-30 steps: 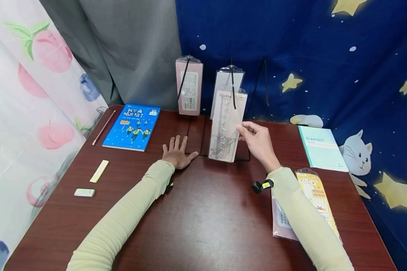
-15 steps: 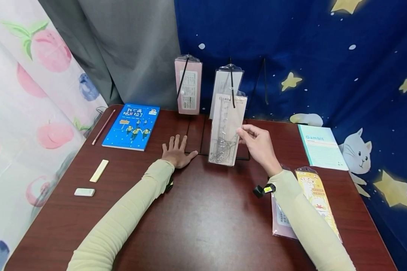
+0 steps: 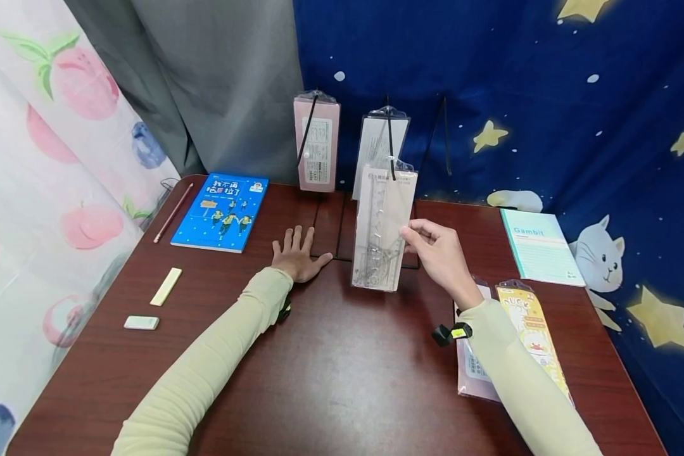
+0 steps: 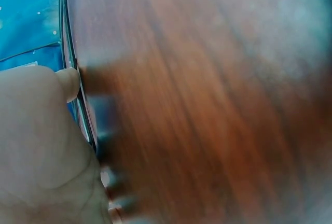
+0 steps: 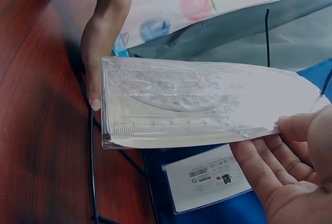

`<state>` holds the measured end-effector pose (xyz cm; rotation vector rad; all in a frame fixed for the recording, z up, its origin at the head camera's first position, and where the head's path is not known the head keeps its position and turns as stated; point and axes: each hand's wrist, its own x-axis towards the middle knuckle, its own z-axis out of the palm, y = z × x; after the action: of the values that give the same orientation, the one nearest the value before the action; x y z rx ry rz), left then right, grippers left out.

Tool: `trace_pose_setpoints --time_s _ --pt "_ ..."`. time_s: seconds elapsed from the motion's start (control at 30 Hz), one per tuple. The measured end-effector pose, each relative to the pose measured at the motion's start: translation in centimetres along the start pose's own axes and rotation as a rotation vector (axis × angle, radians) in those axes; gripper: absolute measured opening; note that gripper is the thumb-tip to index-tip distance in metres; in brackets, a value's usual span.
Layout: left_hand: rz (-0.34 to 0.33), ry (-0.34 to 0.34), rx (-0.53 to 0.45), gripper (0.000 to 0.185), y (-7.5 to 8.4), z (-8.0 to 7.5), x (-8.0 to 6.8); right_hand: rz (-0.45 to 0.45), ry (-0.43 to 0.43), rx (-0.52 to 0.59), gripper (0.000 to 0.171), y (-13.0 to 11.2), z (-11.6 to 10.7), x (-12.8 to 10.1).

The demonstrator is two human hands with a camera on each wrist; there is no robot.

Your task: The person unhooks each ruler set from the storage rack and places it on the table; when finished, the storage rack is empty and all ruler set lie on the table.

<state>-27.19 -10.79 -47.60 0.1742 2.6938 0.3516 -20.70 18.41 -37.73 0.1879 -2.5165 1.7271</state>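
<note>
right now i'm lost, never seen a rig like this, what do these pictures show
No machine here: a person works bare-handed. The wide picture looks down from their head; the other two look out from each wrist. The right hand pinches a clear packet of measuring tools; the left hand rests at the foot of a black rack, where a pink packet and a white packet hang. On the table lie a blue book, a pencil, two small pale blocks, a Gambit notebook and two more packets.

Arms (image 3: 208, 361) stretched forward; left hand (image 3: 297, 260) flat, splayed; right hand (image 3: 439, 251) pinching.
</note>
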Motion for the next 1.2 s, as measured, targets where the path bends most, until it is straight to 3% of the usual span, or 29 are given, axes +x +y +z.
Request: trace_pose_setpoints --time_s 0.13,0.5,0.97,1.2 --pt "-0.002 -0.01 0.012 0.09 -0.3 0.3 0.7 0.009 -0.01 -0.051 0.033 0.0 -0.3 -0.6" --pt "0.005 0.021 -0.003 0.086 0.5 -0.6 -1.4 0.011 -0.024 -0.118 0.034 -0.7 -0.7 -2.0" --pt "-0.007 -0.002 0.015 0.088 0.2 -0.1 -0.2 0.015 -0.035 -0.075 0.031 -1.0 -0.6 -3.5" --pt "0.0 0.012 0.004 0.087 0.3 -0.1 -0.4 0.017 -0.036 -0.101 0.031 -1.3 -0.7 -4.6"
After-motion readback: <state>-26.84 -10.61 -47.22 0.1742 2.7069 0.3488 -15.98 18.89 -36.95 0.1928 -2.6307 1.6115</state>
